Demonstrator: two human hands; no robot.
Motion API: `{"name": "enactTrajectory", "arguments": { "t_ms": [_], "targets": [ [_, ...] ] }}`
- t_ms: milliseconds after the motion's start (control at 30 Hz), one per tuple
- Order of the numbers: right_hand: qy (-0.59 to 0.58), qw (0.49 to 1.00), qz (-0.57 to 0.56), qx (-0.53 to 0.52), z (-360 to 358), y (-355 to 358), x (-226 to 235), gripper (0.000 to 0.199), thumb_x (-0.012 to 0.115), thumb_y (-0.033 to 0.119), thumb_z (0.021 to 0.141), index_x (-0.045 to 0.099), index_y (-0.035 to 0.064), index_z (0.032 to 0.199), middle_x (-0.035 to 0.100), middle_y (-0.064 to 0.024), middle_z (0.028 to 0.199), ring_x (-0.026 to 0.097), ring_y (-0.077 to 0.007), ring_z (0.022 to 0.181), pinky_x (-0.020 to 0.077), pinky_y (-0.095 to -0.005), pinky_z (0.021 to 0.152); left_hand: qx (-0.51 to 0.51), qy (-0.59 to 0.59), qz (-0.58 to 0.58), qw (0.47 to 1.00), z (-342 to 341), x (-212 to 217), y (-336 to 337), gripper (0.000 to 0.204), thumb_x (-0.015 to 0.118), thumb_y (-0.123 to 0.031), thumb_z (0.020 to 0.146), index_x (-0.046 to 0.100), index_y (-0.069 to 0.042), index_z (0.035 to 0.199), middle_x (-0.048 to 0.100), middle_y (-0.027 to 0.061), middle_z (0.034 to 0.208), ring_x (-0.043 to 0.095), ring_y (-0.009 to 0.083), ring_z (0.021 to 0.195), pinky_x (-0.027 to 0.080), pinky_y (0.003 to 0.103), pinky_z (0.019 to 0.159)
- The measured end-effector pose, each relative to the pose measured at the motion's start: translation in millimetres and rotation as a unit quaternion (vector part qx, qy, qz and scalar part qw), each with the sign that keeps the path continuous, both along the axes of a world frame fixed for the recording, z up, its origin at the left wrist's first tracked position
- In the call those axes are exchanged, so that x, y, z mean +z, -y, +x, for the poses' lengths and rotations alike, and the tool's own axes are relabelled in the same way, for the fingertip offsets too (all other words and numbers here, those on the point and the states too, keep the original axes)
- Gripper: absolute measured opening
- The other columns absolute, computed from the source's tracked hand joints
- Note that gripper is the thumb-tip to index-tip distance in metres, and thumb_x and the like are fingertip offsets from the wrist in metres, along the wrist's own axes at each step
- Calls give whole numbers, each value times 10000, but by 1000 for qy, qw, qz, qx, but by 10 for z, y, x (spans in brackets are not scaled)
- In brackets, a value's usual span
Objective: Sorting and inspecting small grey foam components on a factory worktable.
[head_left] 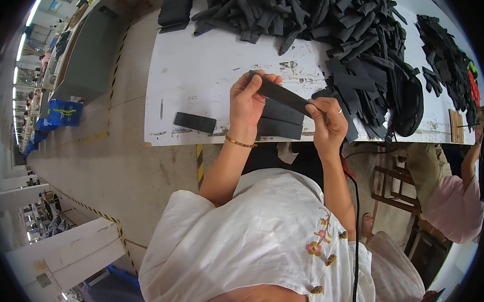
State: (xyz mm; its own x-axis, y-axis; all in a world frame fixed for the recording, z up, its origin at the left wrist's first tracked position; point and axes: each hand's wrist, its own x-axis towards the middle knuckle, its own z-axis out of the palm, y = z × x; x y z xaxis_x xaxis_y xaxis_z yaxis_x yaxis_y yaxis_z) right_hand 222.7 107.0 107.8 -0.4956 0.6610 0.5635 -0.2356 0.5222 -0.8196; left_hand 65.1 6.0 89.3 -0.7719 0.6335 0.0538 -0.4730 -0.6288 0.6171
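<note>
**Black strip pinched at both ends over the stack**

Left hand and right hand each have fingers closed on one end of a black strip, held just above a small stack on the white surface. The strip looks light, thin and bendy, probably foam or rubber; the ends seem the best place to grip. Big pile lies beyond the stack.
</note>
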Motion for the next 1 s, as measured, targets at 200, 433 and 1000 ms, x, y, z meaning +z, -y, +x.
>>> {"name": "enactTrajectory", "arguments": {
  "t_ms": [200,433,1000],
  "targets": [
    [23,999,44,-9,13,-46,46,135,715,-68,777,666,-3,886,632,-72,811,573,-163,707,456,-264,637,1,-36,-17,999,39,187,0,190,613,-157,937,623,23,996,690,186,901,687,330,872,556,454,859],
    [38,974,223,-26,35,-16,174,142,726,-67,761,672,-6,878,632,-73,804,566,-186,684,456,-268,607,46,114,-46,991,57,49,-22,202,616,-173,937,613,18,1002,684,171,903,674,340,872,564,435,814],
    [83,896,433,-51,23,-80,-35,337,811,86,631,715,104,954,610,-1,966,573,-214,834,469,-340,727,-22,44,-206,977,117,9,117,214,696,-148,880,606,44,905,647,118,835,664,216,715,600,332,654]
  ]
}}
